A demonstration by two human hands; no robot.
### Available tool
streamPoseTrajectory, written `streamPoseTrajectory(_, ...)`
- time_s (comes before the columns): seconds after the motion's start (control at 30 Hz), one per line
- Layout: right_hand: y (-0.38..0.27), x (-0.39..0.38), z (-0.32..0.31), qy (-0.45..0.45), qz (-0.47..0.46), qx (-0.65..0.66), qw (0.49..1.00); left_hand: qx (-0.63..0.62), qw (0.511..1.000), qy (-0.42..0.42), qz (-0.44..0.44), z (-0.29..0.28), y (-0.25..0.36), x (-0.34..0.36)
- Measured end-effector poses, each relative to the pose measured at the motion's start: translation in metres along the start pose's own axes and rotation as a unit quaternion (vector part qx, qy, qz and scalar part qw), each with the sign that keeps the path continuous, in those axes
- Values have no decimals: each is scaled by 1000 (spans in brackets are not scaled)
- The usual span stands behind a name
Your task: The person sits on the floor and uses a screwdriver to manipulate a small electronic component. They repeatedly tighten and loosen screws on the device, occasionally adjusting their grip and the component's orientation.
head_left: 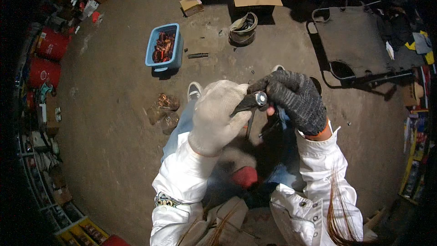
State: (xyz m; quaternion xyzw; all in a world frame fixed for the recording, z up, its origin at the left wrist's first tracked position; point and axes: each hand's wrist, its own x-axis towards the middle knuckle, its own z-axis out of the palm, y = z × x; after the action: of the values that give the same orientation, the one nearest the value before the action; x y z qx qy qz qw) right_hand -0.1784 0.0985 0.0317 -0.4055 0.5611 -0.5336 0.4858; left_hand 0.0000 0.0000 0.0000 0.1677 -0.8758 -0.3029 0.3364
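My left hand [214, 114], in a cream knit glove, is closed around a dark tapered piece [245, 104]. At its right end sits a shiny round metal part [261, 99]; whether the two are one object I cannot tell. My right hand [298, 100], in a dark grey knit glove with an orange cuff, pinches at this metal end, its fingers curled over the top. One bare fingertip shows below the metal. Both hands are close together above my knees. Beneath them, thin dark rods or legs [249, 125] are partly hidden in shadow.
A blue tub [167, 66] of reddish-brown parts stands ahead left, near a dark rod [198, 55]. Bags of copper-coloured pieces [167, 102] lie left. Beyond are a bucket [242, 38], an open carton [258, 1] and a small box [191, 6]. A folding cot [350, 36] stands right.
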Motion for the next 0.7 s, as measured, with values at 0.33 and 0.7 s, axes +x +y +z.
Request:
streamPoseTrajectory(0.33, 26, 13, 1, 56, -262, -237, 934, 31, 997, -74, -22, -5, 0, 2)
streamPoseTrajectory(0.7, 25, 2, 3, 43, -57, -125, 990, 156, 987, 9, 43, -12, -8, 2)
